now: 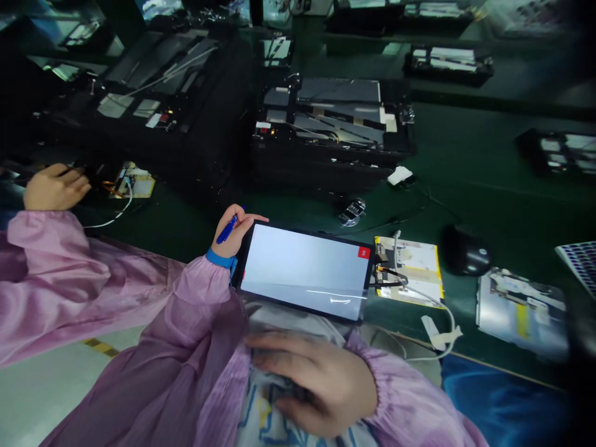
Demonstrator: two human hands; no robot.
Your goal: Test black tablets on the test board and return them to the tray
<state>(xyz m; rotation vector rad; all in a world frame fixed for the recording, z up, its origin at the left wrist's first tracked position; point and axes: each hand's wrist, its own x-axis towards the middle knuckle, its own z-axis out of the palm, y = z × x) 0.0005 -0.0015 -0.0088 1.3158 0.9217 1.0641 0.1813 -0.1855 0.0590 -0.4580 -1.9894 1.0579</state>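
A lit tablet screen (305,267), white with a red square in its corner, is tilted at the bench's front edge. My left hand (230,230) grips its upper left corner, one finger lying along the top edge. Tucked between the fingers of that hand is a blue pen (227,230), and a blue band (221,261) circles the wrist. My right hand (321,379) is blurred in front of my body, below the screen, with fingers apart and nothing visible in it. Dark leads run from the screen's right side to a yellow-edged circuit assembly (412,270).
Black trays (335,167) of flat panels stand behind the screen. A mouse (465,248), a loose metallic panel (521,313) and a keyboard (580,264) lie rightward. A white cable (449,316) loops near the front edge. At left, a co-worker's hand (58,186) is beside another circuit assembly (135,180).
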